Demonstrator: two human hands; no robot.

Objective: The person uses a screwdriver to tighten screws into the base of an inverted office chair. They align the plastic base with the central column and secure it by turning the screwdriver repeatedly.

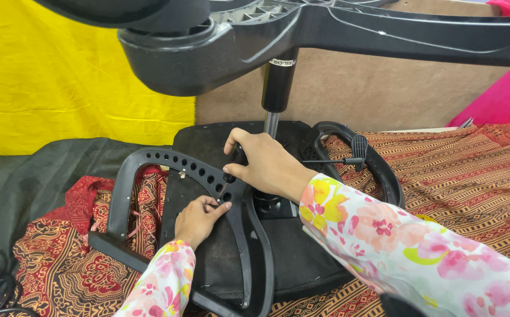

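Nearest the lens, overhead: black star base [349,29] of an upturned office chair, spokes spreading left and right across the top of the view. Below it, gas-lift column [278,82], long axis near upright, black sleeve above, bare metal rod below, running down into the underside of the seat [290,258]. Seat lying face down, black underside up, on patterned red-and-ochre cloth [478,176].

Right hand [264,164], in a floral sleeve, wrapped shut around the dark handle of a screwdriver [230,173]. Tool tilted, handle up toward the column, tip pointing down and slightly left onto the armrest bracket. Left hand [199,214] just beneath, thumb and forefinger pinched together at the tool's tip; too small to tell whether a screw sits between them.

Left armrest [149,164]: black curved loop with a row of round holes along its upper arc, lying flat beside the seat's edge, long axis running from the near left corner up toward the column. Second armrest [378,164] curving off the far side, a thin black tool resting across it.

Around: dark grey fabric [38,176] at left, black cables in the lower left corner, yellow sheet [61,76] hung behind, brown board [372,88] in the middle, pink cloth [501,100] at right.
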